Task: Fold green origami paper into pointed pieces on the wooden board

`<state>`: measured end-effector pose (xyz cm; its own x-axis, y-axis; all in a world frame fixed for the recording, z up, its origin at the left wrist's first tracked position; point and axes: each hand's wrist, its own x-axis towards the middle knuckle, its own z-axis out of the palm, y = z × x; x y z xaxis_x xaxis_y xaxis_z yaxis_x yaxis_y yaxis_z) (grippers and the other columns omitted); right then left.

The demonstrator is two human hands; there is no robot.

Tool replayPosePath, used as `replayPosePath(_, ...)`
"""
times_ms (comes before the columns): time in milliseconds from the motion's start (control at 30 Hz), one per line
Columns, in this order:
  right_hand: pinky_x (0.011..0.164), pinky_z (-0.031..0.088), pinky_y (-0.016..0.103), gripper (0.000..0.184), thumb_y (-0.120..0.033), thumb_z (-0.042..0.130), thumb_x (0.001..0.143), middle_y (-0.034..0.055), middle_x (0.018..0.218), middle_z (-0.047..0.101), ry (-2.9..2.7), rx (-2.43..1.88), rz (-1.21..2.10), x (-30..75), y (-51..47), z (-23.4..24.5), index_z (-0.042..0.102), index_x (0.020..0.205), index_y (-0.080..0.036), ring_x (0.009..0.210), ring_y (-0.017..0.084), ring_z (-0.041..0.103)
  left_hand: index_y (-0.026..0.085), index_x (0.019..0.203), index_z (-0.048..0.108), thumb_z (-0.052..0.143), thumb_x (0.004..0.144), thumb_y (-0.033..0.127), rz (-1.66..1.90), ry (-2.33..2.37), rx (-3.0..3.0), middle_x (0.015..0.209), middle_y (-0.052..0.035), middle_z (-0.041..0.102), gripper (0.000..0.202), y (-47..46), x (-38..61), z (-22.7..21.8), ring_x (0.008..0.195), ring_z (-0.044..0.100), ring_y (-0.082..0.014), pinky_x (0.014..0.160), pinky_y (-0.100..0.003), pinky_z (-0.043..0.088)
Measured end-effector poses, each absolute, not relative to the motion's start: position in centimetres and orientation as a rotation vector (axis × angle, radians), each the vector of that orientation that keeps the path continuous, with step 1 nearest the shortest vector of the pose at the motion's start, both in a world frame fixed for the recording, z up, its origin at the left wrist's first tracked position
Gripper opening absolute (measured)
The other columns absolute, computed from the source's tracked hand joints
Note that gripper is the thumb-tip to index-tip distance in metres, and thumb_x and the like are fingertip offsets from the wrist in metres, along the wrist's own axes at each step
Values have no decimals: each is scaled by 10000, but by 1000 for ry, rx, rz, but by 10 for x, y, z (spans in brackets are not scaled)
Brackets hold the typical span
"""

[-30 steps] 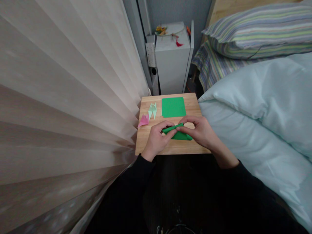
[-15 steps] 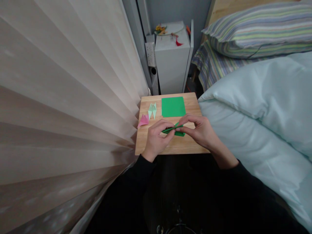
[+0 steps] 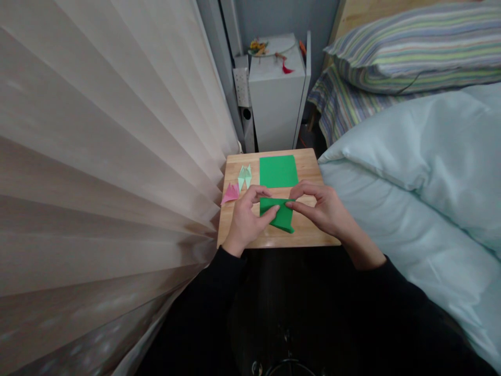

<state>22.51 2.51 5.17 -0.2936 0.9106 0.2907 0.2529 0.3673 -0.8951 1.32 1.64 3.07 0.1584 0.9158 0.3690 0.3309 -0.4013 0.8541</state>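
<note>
Between my hands is a folded piece of green origami paper [image 3: 281, 220], its broad face turned up toward me. My left hand [image 3: 248, 216] grips its left side, thumb on the front and fingers behind. With thumb and forefinger, my right hand [image 3: 319, 208] pinches the upper right corner. Just beyond lies a flat green paper square [image 3: 278, 171]. Left of that square rests a pale green folded paper piece [image 3: 245, 176], and a pink folded paper piece [image 3: 230, 193] sits near the left edge.
The small wooden table [image 3: 235, 237] stands between a pleated curtain [image 3: 156, 156] on the left and a bed with a pale blue quilt [image 3: 410, 172] on the right. A white cabinet [image 3: 276, 104] stands behind it. A striped pillow [image 3: 422, 47] lies at the far right.
The green paper was seen nearly edge-on; now its broad face shows and it hangs lower toward me. My left hand has shifted slightly left, its thumb now across the front.
</note>
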Motion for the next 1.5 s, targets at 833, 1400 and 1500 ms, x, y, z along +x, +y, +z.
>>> replayPosePath(833,927,498,405,114,-311,747,892,52,983,795,-1814,-1034,1076,224,26,39,796,890,-208,962,245,703,183,790,738,853,775,390,1137,1079,1400,771,6,657,237,24,13,25,732,592,-142,703,-274,472)
replayPosePath(1400,628,450,296,243,-408,830,746,5,741,687,-1504,-1187,1360,213,21,32,744,742,-181,674,155,577,198,642,749,864,713,269,1145,980,1278,905,-41,673,152,22,14,29,943,639,-190,863,-340,492)
replayPosePath(1500,550,394,271,300,-442,846,723,-7,698,634,-1456,-1217,1405,210,19,32,708,710,-176,611,124,510,204,657,767,854,720,266,1108,985,1291,931,-47,681,124,21,14,30,951,638,-198,881,-356,485)
